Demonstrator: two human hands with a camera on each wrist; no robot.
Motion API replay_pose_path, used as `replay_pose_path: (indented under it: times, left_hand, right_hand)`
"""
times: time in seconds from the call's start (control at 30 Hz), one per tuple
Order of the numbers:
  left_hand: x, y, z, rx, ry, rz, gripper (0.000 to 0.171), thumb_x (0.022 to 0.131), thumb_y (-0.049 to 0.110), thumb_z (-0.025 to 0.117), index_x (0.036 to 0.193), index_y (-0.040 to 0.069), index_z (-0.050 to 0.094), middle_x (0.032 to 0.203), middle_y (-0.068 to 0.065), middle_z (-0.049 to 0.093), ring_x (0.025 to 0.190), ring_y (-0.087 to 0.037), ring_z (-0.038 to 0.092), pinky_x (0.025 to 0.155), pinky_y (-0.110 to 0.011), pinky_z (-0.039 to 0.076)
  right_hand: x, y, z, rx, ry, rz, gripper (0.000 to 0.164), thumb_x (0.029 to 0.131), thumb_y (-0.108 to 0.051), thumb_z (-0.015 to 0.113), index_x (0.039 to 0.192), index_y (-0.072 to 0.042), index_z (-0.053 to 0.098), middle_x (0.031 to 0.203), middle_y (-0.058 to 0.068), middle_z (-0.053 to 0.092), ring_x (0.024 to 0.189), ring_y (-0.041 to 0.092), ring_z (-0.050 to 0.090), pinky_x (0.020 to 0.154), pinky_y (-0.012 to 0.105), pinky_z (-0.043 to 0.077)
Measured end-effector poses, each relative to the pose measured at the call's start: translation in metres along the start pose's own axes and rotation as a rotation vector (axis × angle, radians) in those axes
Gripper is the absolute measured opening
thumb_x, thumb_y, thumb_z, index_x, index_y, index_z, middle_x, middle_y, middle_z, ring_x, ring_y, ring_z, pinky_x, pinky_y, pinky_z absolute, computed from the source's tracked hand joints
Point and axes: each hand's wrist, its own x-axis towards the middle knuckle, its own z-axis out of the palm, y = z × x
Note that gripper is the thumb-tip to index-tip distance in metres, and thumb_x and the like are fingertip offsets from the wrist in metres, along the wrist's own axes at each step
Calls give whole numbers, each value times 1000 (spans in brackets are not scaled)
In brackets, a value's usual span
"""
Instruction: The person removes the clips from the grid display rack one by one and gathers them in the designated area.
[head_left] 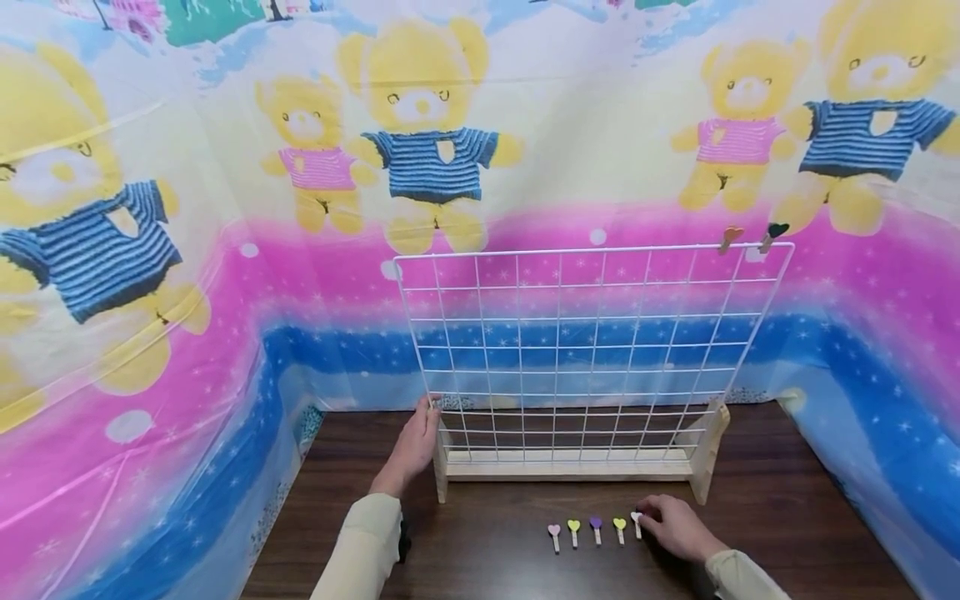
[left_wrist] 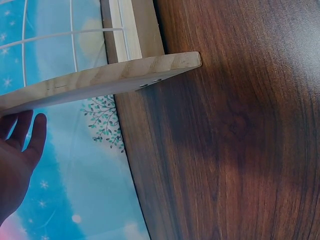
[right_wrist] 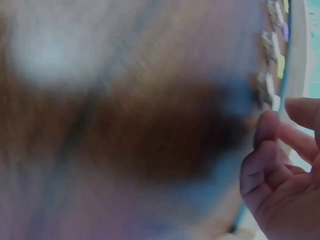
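In the head view, my left hand (head_left: 415, 442) is at the left wooden leg (head_left: 441, 475) of a white wire grid rack (head_left: 557, 346). In the left wrist view, loosely straight fingers (left_wrist: 36, 137) reach up to the leg's outer face; the thumb is hidden. My right hand (head_left: 677, 527) is low over the table, its fingertips beside a clothespin with a white heart (head_left: 637, 518). That clothespin lies at the right end of a row with pink (head_left: 554, 530), yellow (head_left: 573, 527), purple (head_left: 596, 524) and another yellow heart clothespin (head_left: 619, 525). The right wrist view is blurred, with bent fingers (right_wrist: 267, 160) near the row.
An orange heart clothespin (head_left: 731, 237) and a dark green one (head_left: 776, 235) are clipped on the rack's top wire at the right. The rack stands on a dark wooden table (head_left: 480, 533). A cloth printed with bears (head_left: 600, 167) hangs behind and at both sides.
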Motion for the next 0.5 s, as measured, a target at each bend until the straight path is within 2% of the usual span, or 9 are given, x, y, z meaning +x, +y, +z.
replay_pose_path:
  times: [0.1, 0.2, 0.37, 0.5]
  left_hand:
    - [-1, 0, 0, 1, 2, 8, 36, 105, 27, 30, 138, 16, 37, 113, -16, 56, 98, -29, 53, 82, -49, 42]
    - [-1, 2, -1, 4, 0, 13, 36, 105, 28, 30, 139, 15, 37, 112, -15, 56, 97, -29, 53, 83, -49, 41]
    - [-3, 4, -3, 6, -2, 16, 37, 105, 29, 30, 138, 15, 37, 112, -15, 55, 99, -29, 54, 84, -49, 42]
    - [-3, 4, -2, 2, -6, 1, 37, 105, 29, 29, 138, 15, 37, 107, -13, 55, 98, -28, 53, 82, -49, 42]
  right_hand:
    - [3, -5, -19, -36, -16, -45, 12, 82, -9, 70, 93, -5, 67, 76, -7, 58, 70, 7, 55, 64, 29, 46]
    - [9, -17, -48, -58, -49, -72, 13, 83, -9, 68, 95, -3, 66, 77, -6, 60, 69, 6, 55, 63, 28, 47]
    - [20, -59, -119, -97, -68, -96, 14, 86, -12, 65, 98, -5, 67, 82, -4, 62, 67, 5, 55, 61, 26, 47]
    - [26, -94, -177, -153, -5, -168, 17, 88, -15, 66, 102, -6, 68, 88, -1, 65, 66, 3, 54, 61, 25, 47]
